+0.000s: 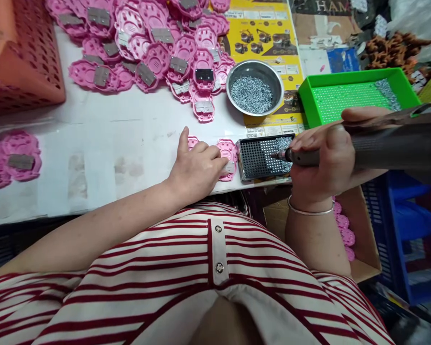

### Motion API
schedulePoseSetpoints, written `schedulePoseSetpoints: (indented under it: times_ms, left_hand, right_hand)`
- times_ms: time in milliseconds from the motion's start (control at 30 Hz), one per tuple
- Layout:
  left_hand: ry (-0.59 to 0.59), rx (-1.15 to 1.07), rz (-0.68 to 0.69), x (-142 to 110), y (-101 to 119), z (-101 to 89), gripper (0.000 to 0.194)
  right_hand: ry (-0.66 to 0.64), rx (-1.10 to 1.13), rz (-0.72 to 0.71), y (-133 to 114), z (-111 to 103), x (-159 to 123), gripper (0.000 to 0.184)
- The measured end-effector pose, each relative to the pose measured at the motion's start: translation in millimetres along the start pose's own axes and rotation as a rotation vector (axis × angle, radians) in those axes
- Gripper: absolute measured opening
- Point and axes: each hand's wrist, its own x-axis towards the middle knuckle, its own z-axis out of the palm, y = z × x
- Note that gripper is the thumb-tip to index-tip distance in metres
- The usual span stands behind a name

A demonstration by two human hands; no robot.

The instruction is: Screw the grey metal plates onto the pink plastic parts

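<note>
Screwdriver (391, 146) in right hand (319, 176); left hand (197, 170) touching pink casing (227, 146).

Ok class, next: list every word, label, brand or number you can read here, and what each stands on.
"HAM": brown printed sheet, perhaps part of a longer word.
"PRECAUC": yellow printed sheet, apparently incomplete.
The yellow sheet's other print is too small or blurred to read.
No readable numbers.

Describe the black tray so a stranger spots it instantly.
On the white table, find the round metal bowl. Between it and the striped shirt lies the black tray, at the tool's tip. Unlike the green tray, it is smaller and black.
</note>
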Motion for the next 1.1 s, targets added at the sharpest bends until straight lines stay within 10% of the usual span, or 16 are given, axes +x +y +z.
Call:
schedulePoseSetpoints:
  times_ms: [1100]
  left_hand:
    - [-0.012, 0.008, 0.003, -8, 3, -4.2, 0.028]
  right_hand:
    - [-0.075, 0.151, 0.025, -31, -8, -3, 0.003]
